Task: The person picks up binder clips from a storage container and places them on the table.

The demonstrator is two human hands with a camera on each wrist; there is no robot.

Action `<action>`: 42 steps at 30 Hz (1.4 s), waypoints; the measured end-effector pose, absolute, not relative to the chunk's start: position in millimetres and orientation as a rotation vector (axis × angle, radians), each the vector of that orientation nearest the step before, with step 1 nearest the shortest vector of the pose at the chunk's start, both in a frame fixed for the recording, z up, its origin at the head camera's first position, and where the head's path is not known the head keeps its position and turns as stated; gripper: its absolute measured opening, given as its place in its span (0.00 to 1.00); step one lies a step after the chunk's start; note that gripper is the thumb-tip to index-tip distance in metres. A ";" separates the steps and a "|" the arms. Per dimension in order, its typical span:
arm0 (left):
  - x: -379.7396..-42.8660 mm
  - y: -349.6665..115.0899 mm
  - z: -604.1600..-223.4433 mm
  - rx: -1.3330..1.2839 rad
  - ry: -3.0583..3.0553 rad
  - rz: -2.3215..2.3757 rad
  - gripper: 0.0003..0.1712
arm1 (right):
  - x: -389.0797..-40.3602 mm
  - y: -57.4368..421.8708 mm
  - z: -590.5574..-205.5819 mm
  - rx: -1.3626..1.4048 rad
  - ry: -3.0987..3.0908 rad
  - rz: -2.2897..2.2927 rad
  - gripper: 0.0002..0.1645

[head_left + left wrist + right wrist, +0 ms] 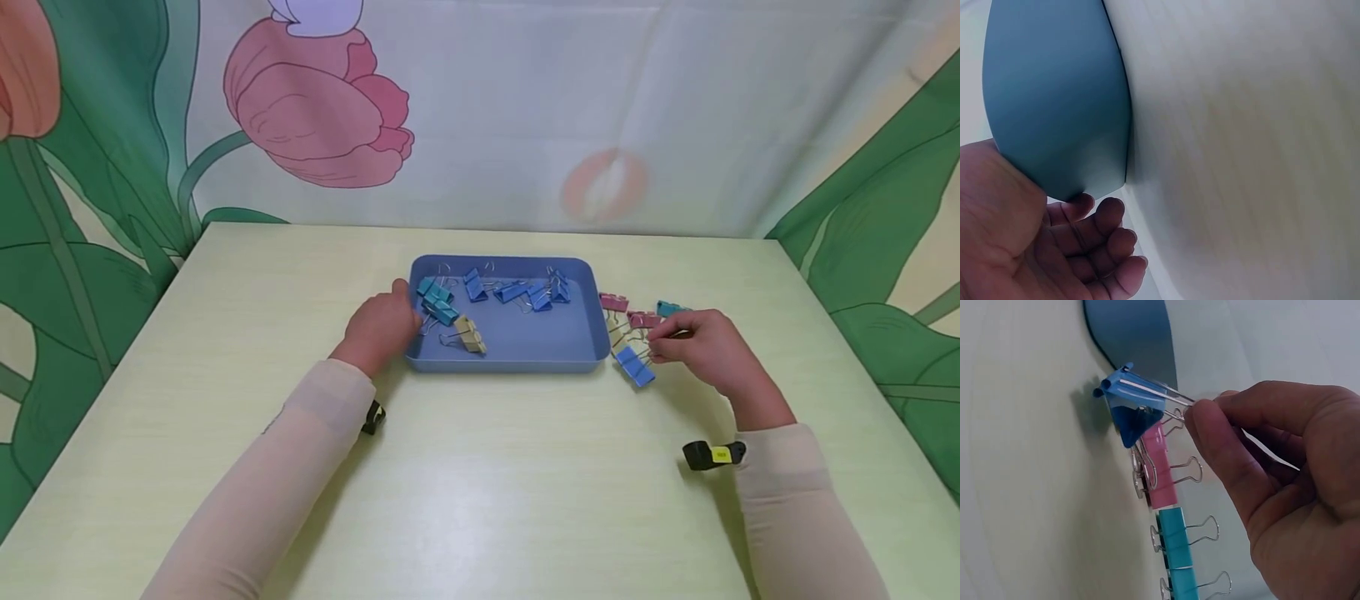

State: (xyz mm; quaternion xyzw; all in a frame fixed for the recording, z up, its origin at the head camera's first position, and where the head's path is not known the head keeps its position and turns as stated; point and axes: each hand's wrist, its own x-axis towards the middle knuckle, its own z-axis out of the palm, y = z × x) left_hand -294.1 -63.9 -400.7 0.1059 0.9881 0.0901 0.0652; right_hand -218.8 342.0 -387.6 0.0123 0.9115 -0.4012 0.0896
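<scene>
Between thumb and fingertips my right hand pinches a blue binder clip by its wire handles. In the right wrist view the blue clip hangs off the table, near a row of pink clips and teal clips. My left hand grips the left end of a blue tray; its thumb is hidden in the left wrist view, where curled fingers show by the tray's corner. Inside the tray lie teal clips, a cream clip and several blue clips.
Right of the tray, pink clips, a cream clip and a teal clip sit on the pale table. A flower-printed cloth hangs behind the table's far edge. Each wrist wears a small black camera.
</scene>
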 end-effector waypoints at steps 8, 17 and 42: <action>-295.4 -64.4 -403.1 0.316 2.982 0.284 0.22 | -222.1 336.2 -396.3 0.041 2.693 -1.209 0.13; -296.0 -64.9 -405.6 0.305 2.989 0.302 0.22 | -222.0 335.5 -398.5 0.073 2.701 -1.169 0.13; -296.0 -64.8 -405.0 0.288 2.971 0.328 0.24 | -218.3 333.4 -389.7 0.107 2.908 -1.069 0.18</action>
